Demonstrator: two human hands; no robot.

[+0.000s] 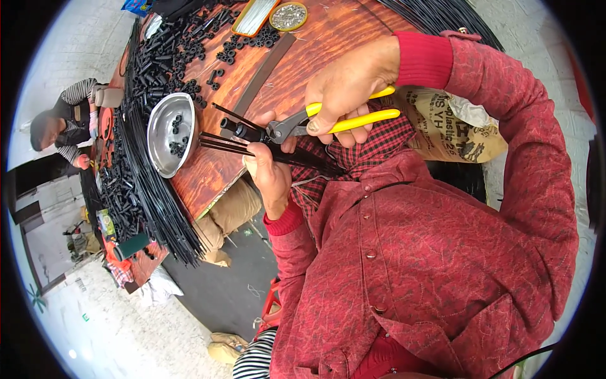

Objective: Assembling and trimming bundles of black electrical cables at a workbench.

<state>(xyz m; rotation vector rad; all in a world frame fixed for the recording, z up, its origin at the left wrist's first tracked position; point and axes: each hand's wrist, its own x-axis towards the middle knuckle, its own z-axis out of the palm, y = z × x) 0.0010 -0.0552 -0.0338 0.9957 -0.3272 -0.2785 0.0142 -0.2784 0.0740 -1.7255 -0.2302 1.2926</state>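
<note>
My right hand (347,82) is closed around the yellow handles of a pair of pliers (366,120). The metal jaws are at a black tubular piece (249,131) among thin black rods (221,145); whether they grip it is too small to tell. My left hand (268,174) is wrapped round the rods and the black piece, thumb on the near side and fingertips showing beyond it. The rods run from near the table edge back over a red-and-black checked cloth (385,139) on my lap.
On the reddish wooden table (208,180) stands a metal bowl (158,136) with small black parts. Beyond lie heaped black parts (158,63), long black rods (142,158), a flat dark bar (265,69), a tray (254,18) and a dish of metal bits (288,17). Another person (63,120) sits at far left.
</note>
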